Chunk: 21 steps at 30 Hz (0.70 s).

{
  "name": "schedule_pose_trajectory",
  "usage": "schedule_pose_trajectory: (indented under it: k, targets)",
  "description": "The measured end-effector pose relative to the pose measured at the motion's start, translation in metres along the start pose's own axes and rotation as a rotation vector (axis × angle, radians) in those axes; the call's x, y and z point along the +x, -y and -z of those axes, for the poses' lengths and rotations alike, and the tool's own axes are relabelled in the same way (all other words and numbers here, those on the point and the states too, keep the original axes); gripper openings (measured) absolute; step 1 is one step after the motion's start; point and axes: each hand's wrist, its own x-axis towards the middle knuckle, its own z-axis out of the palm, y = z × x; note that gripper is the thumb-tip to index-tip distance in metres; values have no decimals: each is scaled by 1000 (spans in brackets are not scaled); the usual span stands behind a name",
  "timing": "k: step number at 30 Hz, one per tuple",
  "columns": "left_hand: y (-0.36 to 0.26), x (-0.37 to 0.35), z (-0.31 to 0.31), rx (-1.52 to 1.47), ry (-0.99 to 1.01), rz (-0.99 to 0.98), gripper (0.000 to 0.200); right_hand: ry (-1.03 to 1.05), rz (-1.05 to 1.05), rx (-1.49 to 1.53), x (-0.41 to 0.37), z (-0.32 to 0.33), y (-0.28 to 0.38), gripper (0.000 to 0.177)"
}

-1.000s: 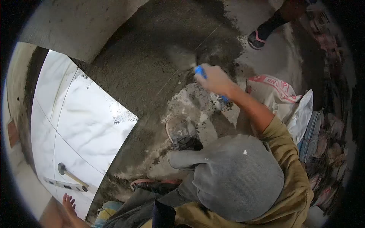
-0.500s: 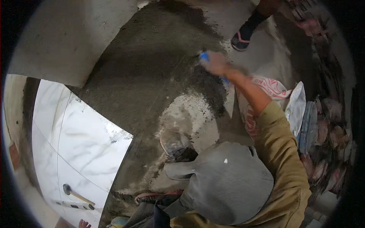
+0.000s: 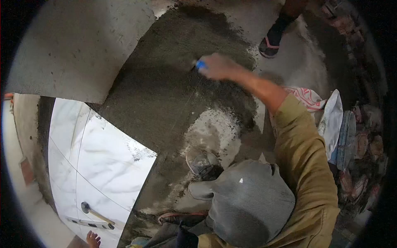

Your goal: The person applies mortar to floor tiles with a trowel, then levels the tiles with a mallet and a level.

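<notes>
My right hand (image 3: 217, 67), blurred by motion, is closed around a blue-handled trowel (image 3: 201, 65). It reaches across the dark, wet mortar bed (image 3: 165, 91), and the trowel's blade is hardly visible. A tan sleeve (image 3: 306, 153) covers that arm to about the elbow. My left hand does not show. Below the right hand is a pale, bare patch of floor (image 3: 217, 132). A grey cap (image 3: 252, 202) fills the lower middle and hides what lies under it. Beside its brim is a dusty shoe (image 3: 202, 162).
White marbled tile (image 3: 103, 153) lies left, carrying a mallet (image 3: 95, 213) and a spirit level (image 3: 89, 223). A hand (image 3: 93, 239), seemingly another person's, is near them. Another person's sandalled foot (image 3: 269, 47) stands top right. A printed sack (image 3: 306, 98) and rubble (image 3: 359, 144) lie right.
My right hand has swept left across the mortar with the trowel. The whole view has shifted slightly, with the tile and sack appearing farther right.
</notes>
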Motion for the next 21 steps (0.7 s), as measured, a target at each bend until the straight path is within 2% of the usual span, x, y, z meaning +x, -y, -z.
schedule_pose_trajectory:
  k: [1,2,5,7,10,11,13,15,17,18,19,21]
  targets:
    - [19,27,16,-6,10,9,51,-69,32,-30,8,11,-18,39]
    - [22,24,15,-8,11,11,51,-224,33,-99,28,6,-47,38]
    - [33,-2,12,46,18,53,53,-287,-19,-201,50,43,-86,39]
    - [31,-10,14,41,12,45,53,-461,-155,-311,68,46,-119,38]
    - [27,-17,15,30,3,24,51,-493,-201,-352,67,49,-138,43]
    - [26,-17,13,27,4,16,51,-492,-202,-356,55,50,-129,43]
    - [19,-15,6,24,11,-2,50,-256,116,-88,14,41,-106,48]
    - [11,-12,1,26,18,-24,50,-92,210,-58,-19,24,-71,50]
    - [3,-10,-4,26,20,-47,49,119,185,-33,-39,12,-45,49]
    - [-2,-10,-4,25,19,-59,49,233,100,-8,-49,18,-32,48]
    - [-6,-10,-5,24,16,-70,48,231,97,-7,-47,14,-41,48]
    - [-10,-11,-4,19,9,-88,48,-13,199,-101,-36,7,-73,54]
